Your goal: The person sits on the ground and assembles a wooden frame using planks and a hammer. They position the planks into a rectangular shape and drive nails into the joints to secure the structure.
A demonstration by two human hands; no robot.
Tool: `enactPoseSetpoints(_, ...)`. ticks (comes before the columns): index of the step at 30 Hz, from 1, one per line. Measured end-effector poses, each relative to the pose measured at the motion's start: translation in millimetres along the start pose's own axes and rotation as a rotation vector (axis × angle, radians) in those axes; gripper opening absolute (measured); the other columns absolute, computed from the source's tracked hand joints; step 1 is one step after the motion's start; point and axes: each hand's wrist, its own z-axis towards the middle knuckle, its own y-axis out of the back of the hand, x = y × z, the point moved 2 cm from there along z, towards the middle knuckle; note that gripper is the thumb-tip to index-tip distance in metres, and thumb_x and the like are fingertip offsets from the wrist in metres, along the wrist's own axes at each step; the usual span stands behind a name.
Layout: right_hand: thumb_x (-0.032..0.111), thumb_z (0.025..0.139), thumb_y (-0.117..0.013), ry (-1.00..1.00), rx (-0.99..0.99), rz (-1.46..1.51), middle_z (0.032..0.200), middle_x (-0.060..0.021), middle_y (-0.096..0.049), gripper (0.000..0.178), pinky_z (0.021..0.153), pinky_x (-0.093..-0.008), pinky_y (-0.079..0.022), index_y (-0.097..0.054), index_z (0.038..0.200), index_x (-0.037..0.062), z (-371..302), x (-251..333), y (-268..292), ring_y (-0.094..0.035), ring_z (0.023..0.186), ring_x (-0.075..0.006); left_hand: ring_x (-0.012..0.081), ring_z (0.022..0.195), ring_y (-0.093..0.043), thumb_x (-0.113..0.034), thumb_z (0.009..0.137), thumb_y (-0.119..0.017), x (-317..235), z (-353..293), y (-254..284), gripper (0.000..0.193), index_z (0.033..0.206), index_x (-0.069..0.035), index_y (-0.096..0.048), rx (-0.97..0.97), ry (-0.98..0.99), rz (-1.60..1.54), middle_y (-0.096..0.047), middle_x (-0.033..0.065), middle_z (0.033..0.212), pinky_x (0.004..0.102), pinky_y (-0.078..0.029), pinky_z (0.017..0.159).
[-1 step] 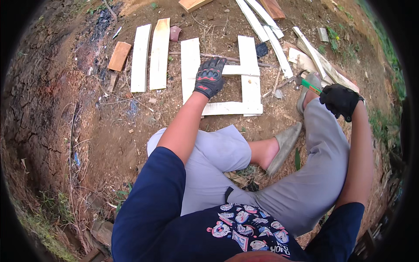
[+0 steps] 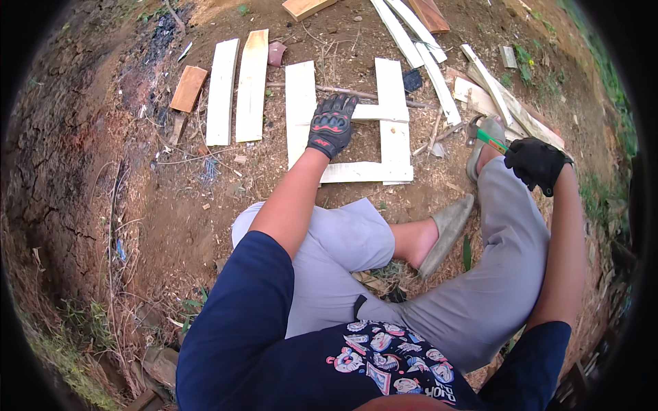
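Note:
Pale wooden boards lie on the ground in front of me as an H-like frame: a left upright (image 2: 299,103), a right upright (image 2: 393,89), an upper crosspiece (image 2: 377,112) and a lower crosspiece (image 2: 363,172). My left hand (image 2: 332,127), in a black glove with red trim, rests flat over the joint of the left upright and upper crosspiece. Its fingers stretch away from me and hide that joint. Right of the frame, above my shoe, my gloved right hand (image 2: 536,164) grips a hammer (image 2: 491,141) by its green handle. The metal head points left, apart from the wood.
Two loose pale boards (image 2: 251,89) lie left of the frame, beside a short brown block (image 2: 188,89). Long thin strips (image 2: 437,82) and more scrap boards (image 2: 488,85) lie at the far right. A stick (image 2: 343,90) runs behind the frame. My shoe (image 2: 447,233) is near its right corner.
Both hands have shifted only slightly. The hammer head is a touch nearer to me and further right, and my left hand has slid a little toward me.

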Motion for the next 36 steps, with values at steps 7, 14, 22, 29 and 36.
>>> enactPoseSetpoints(7,0.025,0.092,-0.066,-0.053,0.008,-0.044,0.072,-0.0096,-0.067,0.025,0.051,-0.0376,-0.057,-0.070,0.095,0.0006,-3,-15,5,-0.065,0.055,-0.0198,0.0339,0.150,-0.047,-0.016,0.099,-0.054,-2,-2,-27,0.060,0.158,-0.017,-0.052,-0.018,0.003,0.065,-0.055,0.0146,0.158,0.0521,-0.029,0.129)
enactPoseSetpoints(14,0.023,0.096,-0.061,0.020,0.024,-0.135,0.078,-0.0085,-0.071,0.024,0.055,-0.0359,-0.060,-0.071,0.097,0.0003,-4,3,5,-0.072,0.062,-0.0188,0.0335,0.133,-0.058,-0.009,0.089,-0.064,3,-1,-19,0.058,0.147,-0.014,-0.063,-0.059,-0.013,0.012,-0.064,0.0123,0.140,0.0491,-0.041,0.119)
enactPoseSetpoints(22,0.027,0.097,-0.067,0.037,0.022,-0.018,0.070,-0.0058,-0.065,0.024,0.051,-0.0358,-0.053,-0.069,0.096,0.0033,-4,11,1,-0.061,0.054,-0.0166,0.0355,0.134,-0.058,-0.007,0.085,-0.065,7,1,-13,0.055,0.139,-0.017,-0.068,0.012,0.040,-0.025,-0.064,0.0116,0.140,0.0474,-0.044,0.117)
enactPoseSetpoints(29,0.025,0.097,-0.065,-0.001,0.009,-0.012,0.071,-0.0072,-0.065,0.023,0.051,-0.0362,-0.054,-0.069,0.097,0.0032,0,-5,1,-0.062,0.055,-0.0171,0.0359,0.139,-0.057,-0.011,0.090,-0.065,3,1,-1,0.052,0.142,-0.016,-0.066,0.113,0.076,-0.038,-0.063,0.0127,0.146,0.0476,-0.044,0.120)
enactPoseSetpoints(36,0.028,0.095,-0.064,-0.083,-0.006,-0.031,0.075,-0.0091,-0.068,0.029,0.054,-0.0380,-0.059,-0.070,0.094,-0.0008,-14,-16,12,-0.067,0.060,-0.0198,0.0335,0.133,-0.059,-0.016,0.084,-0.073,-7,6,-1,0.053,0.137,-0.020,-0.069,0.067,0.050,-0.082,-0.066,0.0100,0.139,0.0481,-0.045,0.116)
